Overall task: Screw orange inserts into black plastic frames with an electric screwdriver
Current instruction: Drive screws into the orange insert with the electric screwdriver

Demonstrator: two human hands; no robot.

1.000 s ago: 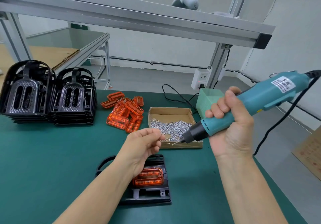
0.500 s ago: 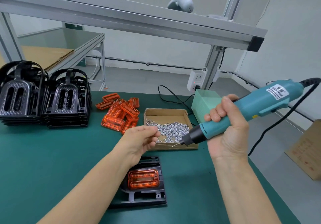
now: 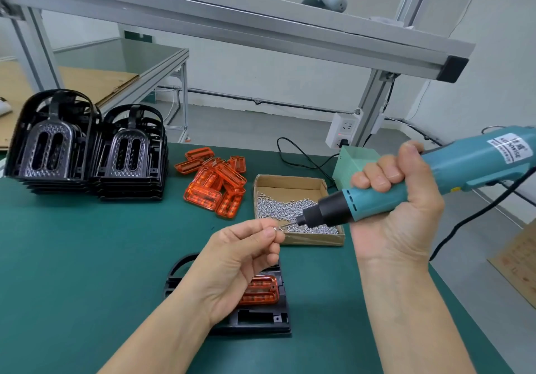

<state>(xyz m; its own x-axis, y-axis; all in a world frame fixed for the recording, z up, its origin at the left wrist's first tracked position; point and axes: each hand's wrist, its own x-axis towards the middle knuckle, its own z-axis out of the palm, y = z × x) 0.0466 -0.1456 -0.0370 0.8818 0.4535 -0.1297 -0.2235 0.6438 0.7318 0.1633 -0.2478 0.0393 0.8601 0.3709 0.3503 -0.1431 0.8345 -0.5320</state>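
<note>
My right hand (image 3: pixel 397 217) grips a teal electric screwdriver (image 3: pixel 435 179), held nearly level with its bit pointing left. My left hand (image 3: pixel 237 260) pinches a small screw (image 3: pixel 279 227) between thumb and forefinger, right at the bit's tip. Below my left hand a black plastic frame (image 3: pixel 255 318) lies flat on the green mat, with an orange insert (image 3: pixel 261 289) seated in it, partly hidden by the hand. A cardboard box of screws (image 3: pixel 290 182) sits just behind my hands.
A pile of loose orange inserts (image 3: pixel 214 185) lies left of the screw box. Two stacks of black frames (image 3: pixel 87 153) stand at the back left. A green power unit (image 3: pixel 352 161) and cables sit at the back right. An aluminium beam (image 3: pixel 232 22) crosses overhead.
My left hand has stayed close to the bit, with the screw now at its tip. The screwdriver has tilted slightly flatter. The camera view shifted a little.
</note>
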